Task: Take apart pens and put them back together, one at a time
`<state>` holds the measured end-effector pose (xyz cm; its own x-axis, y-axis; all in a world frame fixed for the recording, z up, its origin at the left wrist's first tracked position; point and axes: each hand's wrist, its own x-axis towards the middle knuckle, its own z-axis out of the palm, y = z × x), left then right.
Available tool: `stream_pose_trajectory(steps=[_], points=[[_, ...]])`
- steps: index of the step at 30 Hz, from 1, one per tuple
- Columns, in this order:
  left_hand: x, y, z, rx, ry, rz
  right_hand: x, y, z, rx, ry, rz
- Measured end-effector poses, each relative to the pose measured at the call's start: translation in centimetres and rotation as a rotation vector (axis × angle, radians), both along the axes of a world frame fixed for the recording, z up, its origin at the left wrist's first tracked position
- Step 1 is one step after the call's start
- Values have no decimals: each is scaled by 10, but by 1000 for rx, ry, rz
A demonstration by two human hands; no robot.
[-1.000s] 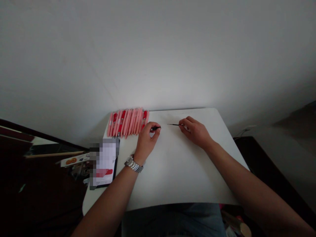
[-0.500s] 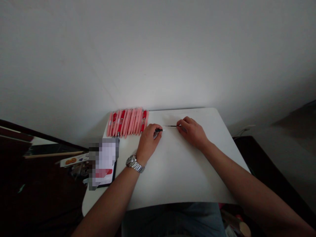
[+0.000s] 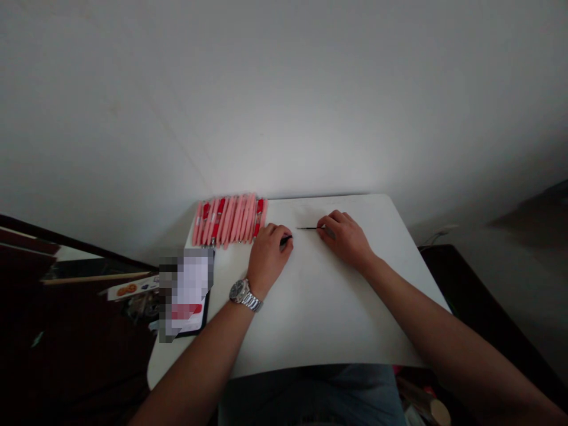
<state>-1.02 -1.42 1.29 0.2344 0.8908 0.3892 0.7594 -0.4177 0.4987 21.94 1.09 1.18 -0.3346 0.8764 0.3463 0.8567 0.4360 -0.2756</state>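
Observation:
My left hand (image 3: pixel 269 251) is closed round a short black pen barrel (image 3: pixel 286 239), most of it hidden by the fingers. A thin dark pen refill (image 3: pixel 306 228) is pinched between the thumb and fingers of my right hand (image 3: pixel 342 234), its light tip pointing left toward the other hand. A small gap separates the refill's tip from the left fingers. Both hands are low over the white table (image 3: pixel 319 307). Left of them, several pink and red pens (image 3: pixel 231 219) lie side by side in a row.
A tablet or phone (image 3: pixel 195 322), its screen partly blurred, lies along the table's left edge. The wall (image 3: pixel 284 118) rises behind the table. A metal watch (image 3: pixel 242 291) is on my left wrist. A dark surface (image 3: pixel 444 269) stands to the right.
My left hand has turned slightly and shifted a little right, and the light tip at its black barrel no longer shows. The right hand is nearly unmoved.

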Motion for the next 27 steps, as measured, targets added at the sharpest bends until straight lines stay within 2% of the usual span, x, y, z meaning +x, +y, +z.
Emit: stream_pose_trajectory(steps=[5, 27], points=[[1, 1, 3, -30, 36, 68, 1, 1, -4, -15, 70, 4], [-2, 5, 3, -9, -83, 66, 1, 3, -8, -27, 143, 40]])
